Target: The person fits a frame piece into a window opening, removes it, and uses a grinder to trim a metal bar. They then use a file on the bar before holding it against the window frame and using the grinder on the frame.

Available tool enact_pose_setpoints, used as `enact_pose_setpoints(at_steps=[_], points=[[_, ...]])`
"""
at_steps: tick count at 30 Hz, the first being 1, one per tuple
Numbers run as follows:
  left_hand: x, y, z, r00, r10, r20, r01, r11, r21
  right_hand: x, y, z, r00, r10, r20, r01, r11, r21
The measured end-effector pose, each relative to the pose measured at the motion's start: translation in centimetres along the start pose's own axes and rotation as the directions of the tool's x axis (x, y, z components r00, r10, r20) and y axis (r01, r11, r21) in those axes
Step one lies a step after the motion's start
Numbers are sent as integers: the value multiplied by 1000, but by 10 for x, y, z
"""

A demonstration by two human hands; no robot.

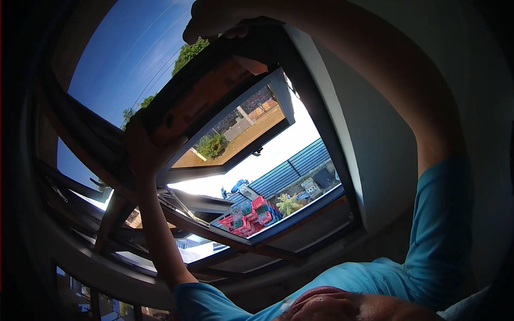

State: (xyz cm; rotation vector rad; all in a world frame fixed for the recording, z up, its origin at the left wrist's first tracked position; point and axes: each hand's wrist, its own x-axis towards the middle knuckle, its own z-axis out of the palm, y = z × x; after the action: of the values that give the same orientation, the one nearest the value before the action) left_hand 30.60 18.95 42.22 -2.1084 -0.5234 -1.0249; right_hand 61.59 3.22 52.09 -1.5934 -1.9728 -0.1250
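Plainly, the window frame is taking up most of the view. Its dark upright is running down the right side beside the pale wall. Blue sky is showing at the far left, and a blue roof and red crates are lying outside, beyond the sill.

The window sash, a dark-edged panel with a brownish face, is sitting tilted in the upper middle of the opening. A grey-framed glass pane just below it is reflecting ground and greenery; I cannot tell whether the two are one piece.

Both hands are gripping the sash. The right hand is curling its fingers over the top end, with its arm arching in from the right. The left hand is wrapping closed around the lower left end.

This wide grip at opposite ends is probably serving well, since it is guarding against twist. The lower hand is likely bearing most of the weight, so it should be clamping firmly rather than merely pressing. Fingers are best held clear of any gap between sash and frame. With the drop outside, every movement should be going slowly.
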Motion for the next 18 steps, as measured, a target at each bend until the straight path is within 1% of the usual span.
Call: enact_pose_setpoints(at_steps=[2, 3, 4, 5, 6, 7, 8, 9, 10, 11, 13, 14, 16, 17, 18], points=[[1, 2, -1, 1000, 5, 25, -5, 1000, 7, -2, 1, -7, 998, -8, 59, 11, 998, -58], [2, 4, -2, 999, 33, -2, -33, 999, 19, -5, -1, -6, 995, -17, 93, 25, 996, -86], [1, 4, -3, 998, 57, -30, -56, 998, 37, -13, 0, 9, 995, -29, -94, 21, 997, -80], [0, 2, -1, 999, 36, -31, -34, 998, 50, -12, 0, 10, 995, -12, -95, 4, 997, -82], [-1, 0, 1, 994, 79, -72, -76, 996, 43, -10, -5, 12, 995, -1, -96, -7, 996, -86], [-3, -3, 1, 986, 121, -112, -117, 992, 39, -13, -7, 17, 988, 18, -152, -28, 997, -68], [-4, -3, -2, 989, 96, -114, -90, 994, 56, -2, -12, 20, 992, 68, -106, -82, 987, -138], [-4, -2, -6, 996, 72, -45, -70, 997, 26, -6, -8, 17, 995, 34, -93, -41, 996, -74], [-4, -1, -8, 999, 49, 22, -49, 999, -5, -5, -6, 19, 996, 39, -82, -40, 999, -5], [-4, -3, -6, 1000, 26, 15, -26, 1000, 5, -8, -13, 19, 994, 52, -91, -55, 998, -33], [-7, -6, -1, 998, 50, -26, -49, 998, 38, -8, -17, 21, 989, 93, -113, -98, 994, -43], [-10, -6, 0, 999, 39, -34, -37, 998, 45, -4, -19, 21, 991, 79, -112, -85, 995, -53], [-15, -4, 3, 985, 91, -145, -76, 992, 101, 2, -18, 24, 973, 190, -131, -200, 978, -62], [-16, -3, 2, 985, 85, -150, -70, 992, 103, 2, -19, 24, 974, 185, -130, -195, 978, -68], [-17, -2, 1, 988, 73, -139, -63, 995, 73, 2, -20, 25, 968, 211, -135, -220, 974, -52]])
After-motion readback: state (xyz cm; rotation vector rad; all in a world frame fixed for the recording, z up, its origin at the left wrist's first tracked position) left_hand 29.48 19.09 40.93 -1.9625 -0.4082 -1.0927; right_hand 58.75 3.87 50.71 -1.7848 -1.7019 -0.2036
